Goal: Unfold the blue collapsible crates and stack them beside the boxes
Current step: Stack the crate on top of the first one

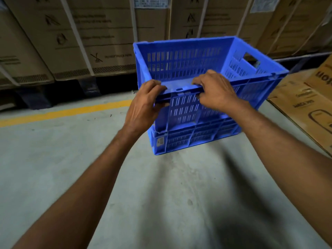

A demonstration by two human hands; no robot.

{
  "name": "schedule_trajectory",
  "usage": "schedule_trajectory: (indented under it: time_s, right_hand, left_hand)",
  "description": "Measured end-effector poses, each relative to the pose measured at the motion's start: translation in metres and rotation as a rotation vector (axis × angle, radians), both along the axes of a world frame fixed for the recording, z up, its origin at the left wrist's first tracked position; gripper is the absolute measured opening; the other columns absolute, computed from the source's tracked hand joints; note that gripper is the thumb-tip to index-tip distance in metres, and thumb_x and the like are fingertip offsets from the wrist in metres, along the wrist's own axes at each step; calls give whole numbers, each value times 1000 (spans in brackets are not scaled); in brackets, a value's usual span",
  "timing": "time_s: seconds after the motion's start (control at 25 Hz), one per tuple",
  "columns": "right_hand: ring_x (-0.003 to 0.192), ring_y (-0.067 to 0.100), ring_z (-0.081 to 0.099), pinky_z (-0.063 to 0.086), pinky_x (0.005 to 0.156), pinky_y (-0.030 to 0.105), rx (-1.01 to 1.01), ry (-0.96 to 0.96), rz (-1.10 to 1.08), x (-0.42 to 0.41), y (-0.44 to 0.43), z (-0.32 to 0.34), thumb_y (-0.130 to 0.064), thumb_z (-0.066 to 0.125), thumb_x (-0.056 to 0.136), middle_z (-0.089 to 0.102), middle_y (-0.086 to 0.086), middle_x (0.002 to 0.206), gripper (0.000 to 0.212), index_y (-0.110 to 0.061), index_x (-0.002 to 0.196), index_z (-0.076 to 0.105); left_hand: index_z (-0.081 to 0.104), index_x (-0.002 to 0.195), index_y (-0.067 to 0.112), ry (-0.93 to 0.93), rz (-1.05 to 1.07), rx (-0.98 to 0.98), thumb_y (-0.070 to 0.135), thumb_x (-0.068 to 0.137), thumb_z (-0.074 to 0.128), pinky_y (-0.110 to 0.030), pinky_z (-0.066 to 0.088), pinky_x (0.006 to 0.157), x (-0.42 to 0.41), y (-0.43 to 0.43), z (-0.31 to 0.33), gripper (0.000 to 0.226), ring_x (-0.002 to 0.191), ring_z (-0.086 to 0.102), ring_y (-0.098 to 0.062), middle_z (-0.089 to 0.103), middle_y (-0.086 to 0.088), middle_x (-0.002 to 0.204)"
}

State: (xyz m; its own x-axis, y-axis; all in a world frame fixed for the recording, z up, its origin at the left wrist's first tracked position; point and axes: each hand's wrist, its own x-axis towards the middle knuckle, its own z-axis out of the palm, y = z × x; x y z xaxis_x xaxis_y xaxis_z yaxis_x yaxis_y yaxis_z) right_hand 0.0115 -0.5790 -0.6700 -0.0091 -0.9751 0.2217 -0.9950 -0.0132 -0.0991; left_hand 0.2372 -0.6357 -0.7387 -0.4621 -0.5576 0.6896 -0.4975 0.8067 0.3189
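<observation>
An unfolded blue crate (185,63) with slotted walls stands upright on top of a lower blue crate (195,137) on the concrete floor. My left hand (143,106) grips the near rim at its left end, fingers curled over the top edge. My right hand (215,90) grips the same near rim toward the middle, fingers hooked over it. The upper crate's four walls are up and its inside holds nothing that shows. A handle hole shows in its right wall.
A wall of tall cardboard boxes (86,33) on dark pallets runs along the back. More brown cartons (305,105) lie at the right, close to the crates. A yellow floor line (68,112) crosses at the left. Grey concrete floor (161,194) spreads in front.
</observation>
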Motion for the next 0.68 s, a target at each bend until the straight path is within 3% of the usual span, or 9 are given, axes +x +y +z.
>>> schedule_trajectory:
  time_s: [0.08, 0.16, 0.24, 0.32, 0.44, 0.56, 0.68]
  right_hand:
    - [106, 24, 61, 50, 82, 35, 145, -170, 25, 27, -6, 9, -18, 71, 76, 68, -1, 115, 49, -32, 122, 65]
    - [116, 14, 61, 51, 94, 38, 228, -320, 79, 56, -12, 12, -41, 71, 75, 66, -12, 127, 51, -35, 126, 63]
    - [105, 12, 65, 51, 90, 40, 208, -388, 92, 78, -22, 9, -67, 62, 74, 71, -14, 112, 54, -35, 117, 67]
    - [84, 18, 65, 50, 75, 38, 135, -278, 49, 90, -31, 3, -80, 51, 77, 71, -8, 88, 60, -29, 100, 70]
    - [73, 32, 60, 40, 60, 36, 22, -131, -38, 103, -42, -8, -60, 54, 82, 61, -1, 68, 43, -18, 85, 65]
    - [68, 34, 57, 40, 57, 38, 28, -130, -22, 106, -42, -7, -49, 55, 83, 54, 6, 63, 38, -11, 81, 62]
    - [72, 36, 57, 46, 63, 40, 42, -86, -9, 104, -39, -6, -51, 53, 87, 58, 9, 69, 38, -15, 89, 66]
  left_hand:
    - [50, 140, 13, 108, 10, 95, 23, 82, 82, -34, 49, 101, 3, 9, -12, 68, 129, 47, -22, 40, -7, 143]
    - [34, 151, 16, 351, 102, 330, 42, 81, 81, -34, 43, 110, 8, 19, -43, 89, 143, 35, -18, 25, 0, 153]
    - [31, 152, 14, 492, 259, 613, 53, 82, 75, -45, 45, 109, 10, 26, -85, 92, 143, 36, -15, 28, 0, 155]
    - [42, 146, 7, 499, 257, 880, 49, 85, 73, -49, 46, 107, 8, 26, -115, 80, 129, 51, -13, 50, -2, 140]
    - [57, 134, 4, 545, 155, 1056, 58, 79, 75, -48, 47, 107, 8, 20, -131, 79, 109, 63, -14, 67, -2, 120]
    - [38, 152, 10, 428, 108, 1058, 44, 75, 84, -33, 43, 112, 6, 22, -141, 96, 135, 51, -15, 54, -3, 147]
    - [38, 153, 14, 404, 170, 960, 34, 76, 86, -30, 45, 109, 4, 22, -150, 92, 132, 55, -16, 60, -5, 141]
